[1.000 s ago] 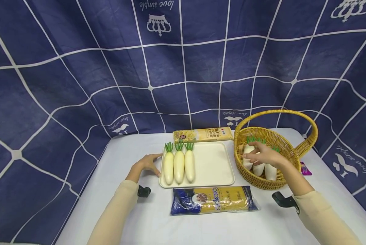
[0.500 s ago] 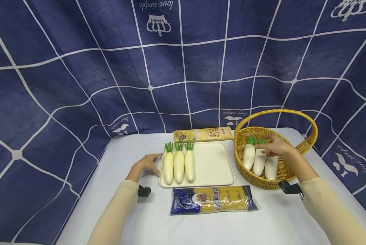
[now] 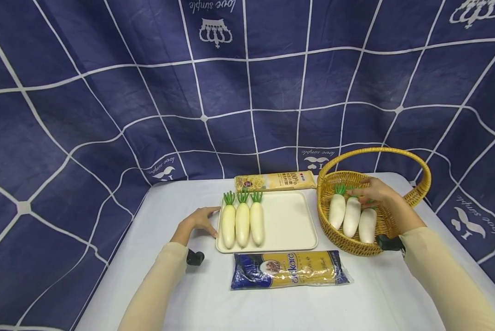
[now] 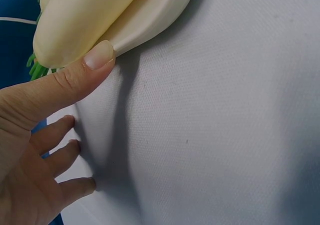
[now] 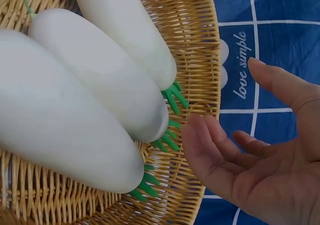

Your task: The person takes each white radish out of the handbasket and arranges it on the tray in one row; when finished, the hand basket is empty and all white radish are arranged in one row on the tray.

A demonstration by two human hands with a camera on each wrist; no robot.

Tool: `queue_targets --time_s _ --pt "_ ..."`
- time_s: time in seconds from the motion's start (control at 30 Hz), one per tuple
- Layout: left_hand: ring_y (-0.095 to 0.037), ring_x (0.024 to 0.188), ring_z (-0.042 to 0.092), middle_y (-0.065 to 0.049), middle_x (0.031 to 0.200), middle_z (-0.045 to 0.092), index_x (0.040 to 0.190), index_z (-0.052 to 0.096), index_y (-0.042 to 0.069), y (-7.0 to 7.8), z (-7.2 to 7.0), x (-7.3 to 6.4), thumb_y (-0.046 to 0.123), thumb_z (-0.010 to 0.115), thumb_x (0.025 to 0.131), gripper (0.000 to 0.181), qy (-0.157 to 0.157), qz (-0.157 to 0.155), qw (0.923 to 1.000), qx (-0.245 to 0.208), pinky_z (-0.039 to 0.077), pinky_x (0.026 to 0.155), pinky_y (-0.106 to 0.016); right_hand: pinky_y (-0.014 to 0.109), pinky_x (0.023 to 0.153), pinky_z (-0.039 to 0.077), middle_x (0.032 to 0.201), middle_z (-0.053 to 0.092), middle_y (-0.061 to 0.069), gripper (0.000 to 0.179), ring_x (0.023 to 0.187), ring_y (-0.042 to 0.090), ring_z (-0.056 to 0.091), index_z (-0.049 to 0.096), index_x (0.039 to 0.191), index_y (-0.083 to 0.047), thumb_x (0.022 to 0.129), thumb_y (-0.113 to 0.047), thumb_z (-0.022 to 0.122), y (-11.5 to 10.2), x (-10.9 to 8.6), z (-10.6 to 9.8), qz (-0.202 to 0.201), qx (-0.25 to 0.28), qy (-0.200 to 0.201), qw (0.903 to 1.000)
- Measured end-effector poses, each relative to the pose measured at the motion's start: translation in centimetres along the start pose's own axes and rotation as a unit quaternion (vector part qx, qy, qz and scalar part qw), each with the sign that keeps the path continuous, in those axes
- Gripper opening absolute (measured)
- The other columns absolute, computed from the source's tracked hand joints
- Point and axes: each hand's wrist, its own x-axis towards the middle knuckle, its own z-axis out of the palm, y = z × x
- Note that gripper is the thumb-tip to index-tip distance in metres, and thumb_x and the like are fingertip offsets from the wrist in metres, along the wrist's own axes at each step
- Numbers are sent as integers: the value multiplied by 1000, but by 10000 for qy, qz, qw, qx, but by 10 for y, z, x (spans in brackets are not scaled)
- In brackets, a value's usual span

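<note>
My left hand (image 3: 199, 220) rests at the left side of a cream tray (image 3: 289, 220), its thumb tip on the rim in the left wrist view. Inside the tray, three pale yellow radishes (image 3: 242, 225) with green tops lie side by side. Over the back right part of a wicker basket (image 3: 338, 241), my right hand (image 3: 377, 192) hovers with fingers loosely bent and nothing held. Three white radishes (image 3: 352, 217) lie in this basket. The right wrist view shows my fingertips (image 5: 192, 127) near the green leaves (image 5: 167, 142) of the middle radish, thumb held apart.
A blue and yellow pasta bag (image 3: 289, 270) lies in front of the tray. Behind the tray is a yellow noodle packet (image 3: 274, 182). The basket's tall handle (image 3: 380, 150) arches up at the back. A blue checked curtain (image 3: 272, 87) surrounds the white table (image 3: 214, 303).
My right hand has moved back and to the right, off the white radishes' bodies toward their leafy ends, so more of them shows. My left hand has stayed at the tray.
</note>
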Motion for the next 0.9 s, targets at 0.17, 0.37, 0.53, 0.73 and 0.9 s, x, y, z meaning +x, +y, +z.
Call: queue_targets --time_s 0.17,0.37,0.53,0.73,0.9 --pt "-41 132 36 -23 143 40 143 39 9 1 -1 -1 25 91 53 105 -31 -1 10000 -62 28 110 -56 48 90 52 136 26 43 96 119 49 46 -7 142 15 92 -34 58 -3 6 1 23 -29 -127 9999" --pt "-42 133 34 -23 144 39 143 40 9 2 -2 -2 25 91 53 105 -46 -14 10000 -83 28 110 -56 46 87 54 133 30 41 90 113 47 51 0 142 17 91 -31 59 -8 15 11 74 -216 -435 9988" --pt "-41 134 33 -22 145 38 144 39 10 1 -2 -2 26 91 54 105 -36 -28 10000 -85 27 110 -57 41 80 57 114 48 35 89 96 36 59 4 141 18 90 -29 61 -13 23 21 222 -563 -685 9958" --pt "-41 133 34 -22 145 38 144 39 10 1 -1 -1 25 91 54 105 -27 16 10000 -70 28 110 -56 35 70 58 100 46 28 87 75 23 59 1 140 20 91 -22 60 -20 30 26 255 -746 -871 9931" --pt "-41 133 34 -22 145 38 144 39 10 1 -1 -1 25 91 54 105 -21 -27 10000 -59 27 110 -57 34 70 58 100 44 27 87 71 21 58 0 140 21 90 -20 60 -23 34 29 308 -864 -824 9924"
